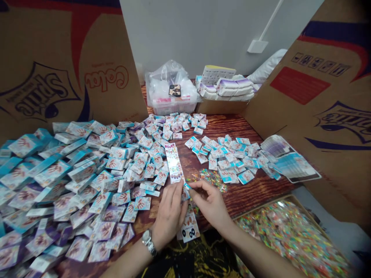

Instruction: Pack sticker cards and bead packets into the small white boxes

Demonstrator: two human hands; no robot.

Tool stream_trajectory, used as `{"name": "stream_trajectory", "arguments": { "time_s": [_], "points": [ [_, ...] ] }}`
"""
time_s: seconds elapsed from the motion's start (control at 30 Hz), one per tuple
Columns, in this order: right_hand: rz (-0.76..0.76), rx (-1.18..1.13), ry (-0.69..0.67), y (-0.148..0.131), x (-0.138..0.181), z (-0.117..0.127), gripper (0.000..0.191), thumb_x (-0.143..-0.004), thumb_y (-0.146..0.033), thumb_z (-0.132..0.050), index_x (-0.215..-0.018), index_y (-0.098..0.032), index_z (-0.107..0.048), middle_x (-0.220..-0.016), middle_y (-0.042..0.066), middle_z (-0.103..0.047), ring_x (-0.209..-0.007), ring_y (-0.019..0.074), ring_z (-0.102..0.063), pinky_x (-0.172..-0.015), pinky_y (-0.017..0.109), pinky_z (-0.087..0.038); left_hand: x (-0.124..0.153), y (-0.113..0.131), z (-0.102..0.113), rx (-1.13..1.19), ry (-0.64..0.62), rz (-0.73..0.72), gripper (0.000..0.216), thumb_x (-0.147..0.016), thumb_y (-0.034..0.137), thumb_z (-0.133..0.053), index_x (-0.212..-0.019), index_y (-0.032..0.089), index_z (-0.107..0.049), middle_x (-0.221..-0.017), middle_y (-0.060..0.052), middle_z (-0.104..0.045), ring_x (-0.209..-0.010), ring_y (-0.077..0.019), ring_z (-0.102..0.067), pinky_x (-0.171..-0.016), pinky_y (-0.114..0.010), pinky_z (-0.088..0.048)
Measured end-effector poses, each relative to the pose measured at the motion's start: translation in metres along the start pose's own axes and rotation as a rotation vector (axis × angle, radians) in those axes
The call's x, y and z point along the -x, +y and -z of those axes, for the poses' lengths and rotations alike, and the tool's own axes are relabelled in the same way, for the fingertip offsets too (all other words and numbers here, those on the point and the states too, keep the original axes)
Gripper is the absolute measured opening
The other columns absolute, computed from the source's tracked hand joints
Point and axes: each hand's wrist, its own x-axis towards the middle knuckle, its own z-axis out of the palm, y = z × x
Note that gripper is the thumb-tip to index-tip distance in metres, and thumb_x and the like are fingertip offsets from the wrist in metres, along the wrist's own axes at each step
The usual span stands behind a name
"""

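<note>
My left hand [169, 216], with a metal wristwatch [148, 242] on its wrist, grips the lower end of a long white printed card strip [174, 164]. My right hand [209, 203] pinches a small turquoise-and-white packet [187, 187] between thumb and forefinger, close to the strip. Below my hands lies a white card with black rings [189, 227]. Several similar packets printed with a hand design [100, 200] cover the wooden table [246, 197] in loose heaps on both sides. A small scatter of colourful glittery pieces [213, 179] lies just beyond my right hand.
A wooden tray of colourful small pieces [290, 239] sits at the front right. Printed cardboard panels [319, 96] stand along both sides. Behind the table are a plastic tub with clear bags [171, 90] and stacked white-and-purple packs [232, 87]. Leaflets [292, 164] lie at right.
</note>
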Motion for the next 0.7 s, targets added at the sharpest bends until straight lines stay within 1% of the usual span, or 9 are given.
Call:
{"name": "stream_trajectory", "arguments": {
  "time_s": [0.1, 0.23, 0.4, 0.47, 0.57, 0.63, 0.7],
  "points": [
    [0.033, 0.105, 0.017, -0.006, -0.002, -0.001, 0.012, -0.081, -0.018, -0.057, -0.087, -0.019, -0.067, -0.081, 0.002, -0.065, -0.077, 0.0166, -0.062, -0.071, 0.028, -0.049, 0.001, 0.0, -0.001, -0.04, 0.023, -0.019, 0.063, -0.086, 0.009, -0.046, -0.143, 0.014, -0.019, -0.119, -0.016, -0.049, -0.113, -0.0259, -0.046, -0.096, -0.043, -0.043],
    [0.133, 0.203, 0.012, -0.014, -0.002, 0.0, 0.014, -0.082, -0.016, -0.054, -0.087, -0.019, -0.067, -0.081, 0.003, -0.064, -0.079, 0.0171, -0.061, -0.074, 0.029, -0.047, 0.001, -0.003, -0.005, -0.12, 0.035, -0.056, 0.068, -0.086, 0.008, -0.048, -0.145, 0.012, -0.015, -0.117, -0.018, -0.049, -0.111, -0.0273, -0.045, -0.093, -0.044, -0.044],
    [0.202, 0.246, -0.02, -0.017, 0.003, 0.002, 0.02, -0.087, -0.019, -0.051, -0.1, -0.02, -0.066, -0.09, 0.005, -0.062, -0.086, 0.0184, -0.059, -0.077, 0.031, -0.047, 0.006, -0.007, -0.012, -0.231, -0.041, -0.056, 0.073, -0.085, 0.005, -0.045, -0.147, 0.012, -0.007, -0.122, -0.02, -0.045, -0.115, -0.032, -0.039, -0.092, -0.047, -0.044],
    [0.227, 0.25, -0.032, -0.017, 0.006, 0.002, 0.022, -0.089, -0.02, -0.049, -0.104, -0.021, -0.065, -0.092, 0.006, -0.062, -0.087, 0.0186, -0.059, -0.077, 0.031, -0.048, 0.007, -0.007, -0.014, -0.234, -0.048, -0.056, 0.074, -0.085, 0.003, -0.043, -0.146, 0.01, -0.003, -0.122, -0.022, -0.043, -0.116, -0.0329, -0.038, -0.092, -0.048, -0.044],
    [0.254, 0.242, -0.036, -0.014, 0.01, 0.002, 0.023, -0.091, -0.021, -0.047, -0.108, -0.022, -0.063, -0.097, 0.007, -0.061, -0.092, 0.0189, -0.058, -0.08, 0.032, -0.049, 0.006, -0.006, -0.015, -0.201, -0.025, -0.075, 0.074, -0.084, 0.003, -0.041, -0.146, 0.008, 0.0, -0.122, -0.023, -0.04, -0.116, -0.0324, -0.037, -0.093, -0.049, -0.043],
    [0.269, 0.24, -0.005, -0.01, 0.012, 0.0, 0.024, -0.091, -0.02, -0.047, -0.111, -0.022, -0.06, -0.103, 0.007, -0.062, -0.098, 0.019, -0.058, -0.084, 0.033, -0.049, 0.003, -0.005, -0.014, -0.17, -0.02, -0.08, 0.074, -0.085, 0.004, -0.041, -0.146, 0.008, 0.0, -0.122, -0.023, -0.04, -0.115, -0.0314, -0.037, -0.093, -0.049, -0.042],
    [0.332, 0.278, 0.049, -0.006, 0.015, -0.003, 0.027, -0.091, -0.017, -0.046, -0.116, -0.022, -0.056, -0.107, 0.008, -0.062, -0.101, 0.0193, -0.058, -0.087, 0.034, -0.048, -0.001, -0.004, -0.012, -0.145, -0.015, -0.071, 0.073, -0.086, 0.006, -0.041, -0.146, 0.009, 0.0, -0.121, -0.023, -0.04, -0.114, -0.0305, -0.038, -0.092, -0.048, -0.043]
  ]
}}
